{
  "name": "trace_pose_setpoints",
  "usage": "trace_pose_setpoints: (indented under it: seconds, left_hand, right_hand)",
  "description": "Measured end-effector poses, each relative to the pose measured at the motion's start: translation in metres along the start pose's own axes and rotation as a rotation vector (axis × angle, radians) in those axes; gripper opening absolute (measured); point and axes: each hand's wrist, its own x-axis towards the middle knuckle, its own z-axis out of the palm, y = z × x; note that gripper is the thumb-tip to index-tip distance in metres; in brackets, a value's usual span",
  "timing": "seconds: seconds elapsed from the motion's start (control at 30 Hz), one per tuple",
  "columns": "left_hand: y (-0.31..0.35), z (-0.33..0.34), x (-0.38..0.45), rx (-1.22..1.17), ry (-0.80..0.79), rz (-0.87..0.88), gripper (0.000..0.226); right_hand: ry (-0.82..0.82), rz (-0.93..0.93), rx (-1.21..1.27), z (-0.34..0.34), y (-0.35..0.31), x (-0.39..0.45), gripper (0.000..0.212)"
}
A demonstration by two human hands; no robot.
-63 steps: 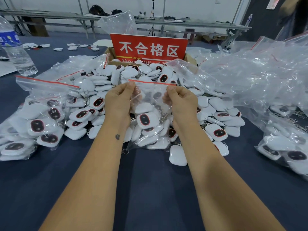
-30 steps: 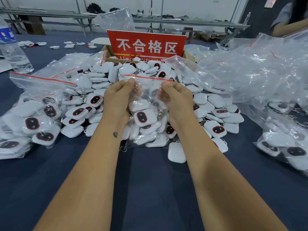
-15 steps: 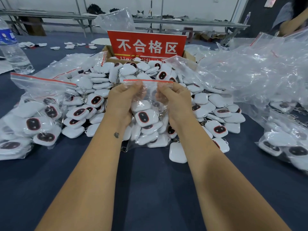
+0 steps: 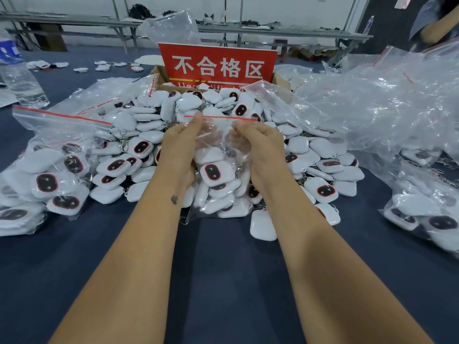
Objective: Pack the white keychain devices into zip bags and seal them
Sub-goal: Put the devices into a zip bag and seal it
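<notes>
Sealing a filled zip bag (image 4: 218, 170) over the heap of loose keychain devices (image 4: 149, 120).

The bag stands upright on the table (image 4: 223, 281), devices sunk low so its red zip strip (image 4: 218, 117) stays free. Left hand (image 4: 181, 147) and right hand (image 4: 258, 145), set apart, each pinch the strip's ends, apparently stretching it for closure. Filled bags (image 4: 49, 175) lie beside.

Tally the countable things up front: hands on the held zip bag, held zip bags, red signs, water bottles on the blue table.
Hands: 2 (left hand, right hand, both pinching the bag's top)
Held zip bag: 1
Red sign: 1
Water bottle: 1
Total: 5
</notes>
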Motion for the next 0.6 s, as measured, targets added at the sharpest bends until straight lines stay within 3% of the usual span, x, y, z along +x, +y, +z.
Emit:
trace_pose_setpoints:
  seconds: [0.2,0.47,0.6]
  left_hand:
    - [-0.0002,-0.0068,0.0012,-0.075,0.122,0.035,0.019]
    - [-0.0041,-0.0044,0.0032,-0.111,0.034,0.074,0.037]
    - [-0.0033,-0.0033,0.0021,-0.196,-0.033,0.075,0.018]
  right_hand:
    - [0.049,-0.008,-0.130,-0.0051,0.0017,0.0035,0.008]
    - [0.008,0.008,-0.096,-0.0015,0.0031,0.0030,0.013]
    - [-0.037,0.047,0.001,-0.0011,0.0033,0.0019,0.012]
